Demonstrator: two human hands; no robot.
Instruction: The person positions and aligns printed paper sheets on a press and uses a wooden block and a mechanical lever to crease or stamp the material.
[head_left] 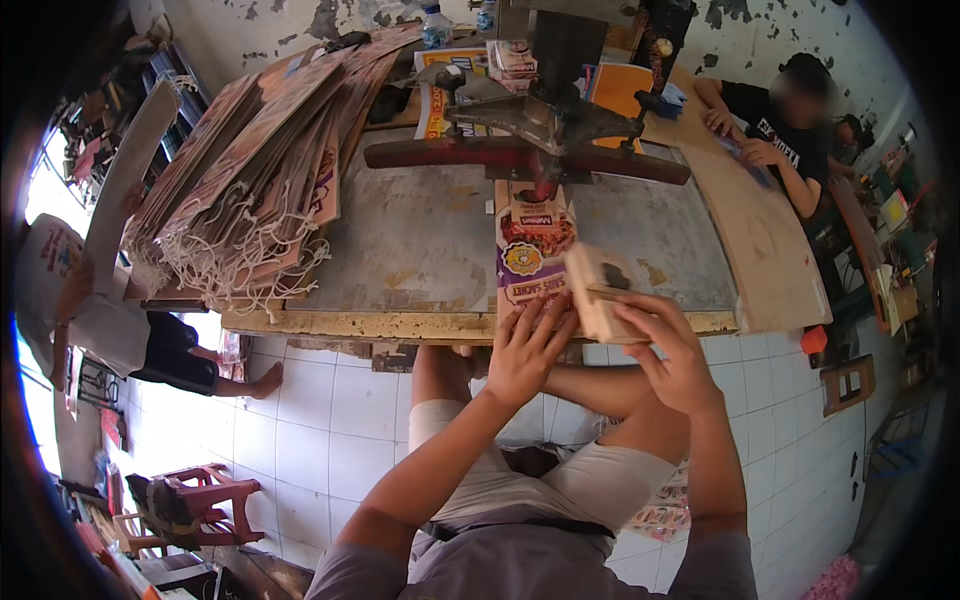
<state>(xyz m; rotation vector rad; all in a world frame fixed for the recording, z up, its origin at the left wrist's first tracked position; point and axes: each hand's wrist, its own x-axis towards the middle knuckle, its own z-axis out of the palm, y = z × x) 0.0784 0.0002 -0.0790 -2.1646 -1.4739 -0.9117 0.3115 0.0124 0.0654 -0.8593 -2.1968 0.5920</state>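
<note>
A long printed cardboard strip [533,262], purple, orange and pink, lies on the worktable with its far end under a dark metal press [545,110]. My left hand [527,355] rests on the strip's near end, fingers stretched out and flat. Just right of it, my right hand [668,350] grips a pale wooden block [598,295] with a dark patch on its face. The block is tilted and slightly blurred, close to the strip's right edge. Whether it touches the strip, I cannot tell.
A pile of similar strips with white strings [250,160] covers the table's left side. The press's red bar [450,152] spans the table's far half. A person [775,130] sits at the right; another [90,290] stands at the left. A red stool [215,500] is on the floor.
</note>
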